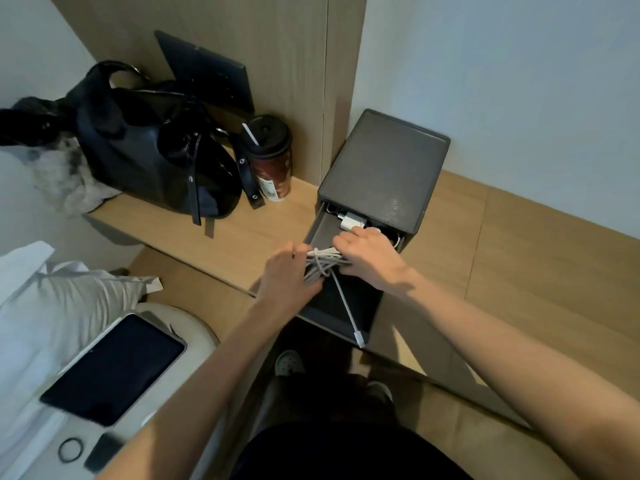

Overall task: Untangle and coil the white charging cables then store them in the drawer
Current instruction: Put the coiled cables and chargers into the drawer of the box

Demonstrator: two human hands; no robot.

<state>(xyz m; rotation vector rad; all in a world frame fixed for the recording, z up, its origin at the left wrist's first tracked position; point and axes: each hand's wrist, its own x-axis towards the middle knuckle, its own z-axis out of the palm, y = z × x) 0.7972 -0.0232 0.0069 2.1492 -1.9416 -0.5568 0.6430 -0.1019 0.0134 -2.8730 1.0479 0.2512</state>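
Note:
A bundle of white charging cables (320,263) hangs between my two hands above the pulled-out drawer (346,317) of a dark grey drawer box (384,168). My left hand (287,275) grips the bundle from the left. My right hand (367,256) holds its right side, fingers curled over the strands. One loose cable end with a white plug (358,337) trails down across the drawer to its front edge. A white charger block (349,220) lies at the back of the drawer.
On the wooden shelf (214,237) stand a black handbag (156,150) and a dark red lidded cup (268,157). A tablet (114,368) lies on a white surface at lower left, near a black ring (71,450). Bedding fills the left edge.

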